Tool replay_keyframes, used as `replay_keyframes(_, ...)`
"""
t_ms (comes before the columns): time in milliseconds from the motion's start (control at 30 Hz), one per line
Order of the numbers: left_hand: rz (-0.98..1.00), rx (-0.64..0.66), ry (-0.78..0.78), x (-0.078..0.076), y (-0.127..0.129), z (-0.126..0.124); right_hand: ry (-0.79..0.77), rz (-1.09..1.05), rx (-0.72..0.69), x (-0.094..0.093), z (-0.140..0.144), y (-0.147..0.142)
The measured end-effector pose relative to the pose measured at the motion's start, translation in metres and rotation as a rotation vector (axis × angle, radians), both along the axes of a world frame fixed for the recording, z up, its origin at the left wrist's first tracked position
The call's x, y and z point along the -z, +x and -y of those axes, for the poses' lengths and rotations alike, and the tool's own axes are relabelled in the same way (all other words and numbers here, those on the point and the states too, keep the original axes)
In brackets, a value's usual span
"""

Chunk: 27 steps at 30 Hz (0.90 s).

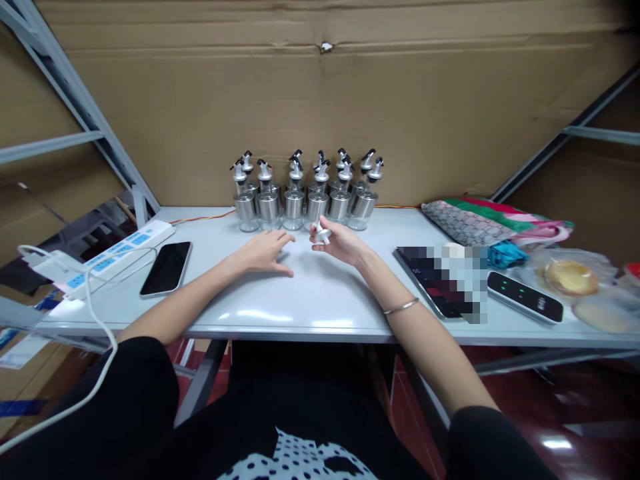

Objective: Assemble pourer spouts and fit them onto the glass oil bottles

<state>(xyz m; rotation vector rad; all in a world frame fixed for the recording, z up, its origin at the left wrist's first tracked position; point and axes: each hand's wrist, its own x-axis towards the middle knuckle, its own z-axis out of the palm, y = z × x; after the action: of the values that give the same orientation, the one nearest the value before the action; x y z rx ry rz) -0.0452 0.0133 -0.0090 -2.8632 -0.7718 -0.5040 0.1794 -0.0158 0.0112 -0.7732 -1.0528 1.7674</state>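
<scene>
Just in front of the cluster of glass bottles (305, 200), her right hand (337, 241) pinches a small white stopper (323, 233); the left hand (264, 253) rests flat and empty, left of it.

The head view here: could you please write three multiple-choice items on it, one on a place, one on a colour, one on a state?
1. Where does the phone lie?
A. Left of the left hand, beside the power strip
B. Among the bottles
C. On the folded cloths

2. What colour is the table top?
A. Red
B. White
C. Black

3. What is the right hand doing?
A. Lying flat, empty
B. Pinching a small white part
C. Gripping the phone

Answers:
1 A, the dark phone lies next to the strip.
2 B, the bare top looks white.
3 B, the fingers close on the part, raised off the table.
</scene>
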Motion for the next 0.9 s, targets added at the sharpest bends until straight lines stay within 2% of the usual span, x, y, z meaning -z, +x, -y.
replay_keyframes(67,-0.145,-0.137,-0.055,-0.002,-0.003,0.000,-0.041,-0.008,0.035,-0.001,-0.002,0.002)
replay_keyframes(133,-0.191,-0.218,-0.122,-0.003,-0.005,0.000,-0.070,0.006,0.049,0.000,-0.003,0.003)
replay_keyframes(200,-0.121,-0.244,-0.178,-0.003,-0.004,0.001,-0.091,0.034,0.042,0.001,-0.003,0.003)
replay_keyframes(267,0.035,-0.240,-0.211,-0.002,-0.001,0.003,-0.096,0.064,-0.015,0.003,-0.001,0.001)
replay_keyframes(367,0.321,-0.158,-0.150,0.003,0.003,0.006,-0.079,0.082,-0.189,0.005,0.006,-0.007)
replay_keyframes(433,0.466,-0.024,-0.072,0.009,0.006,0.007,-0.052,0.079,-0.287,0.007,0.011,-0.016)
replay_keyframes(533,0.532,0.190,-0.028,0.017,0.009,0.009,0.000,0.061,-0.303,0.009,0.018,-0.029)
replay_keyframes(600,0.545,0.258,-0.015,0.020,0.011,0.009,0.018,0.047,-0.274,0.010,0.020,-0.035)
replay_keyframes(733,0.553,0.272,0.076,0.021,0.014,0.007,0.018,0.051,-0.215,0.010,0.020,-0.038)
replay_keyframes(900,0.511,0.189,0.167,0.016,0.011,0.006,0.065,0.081,-0.104,0.002,0.019,-0.030)
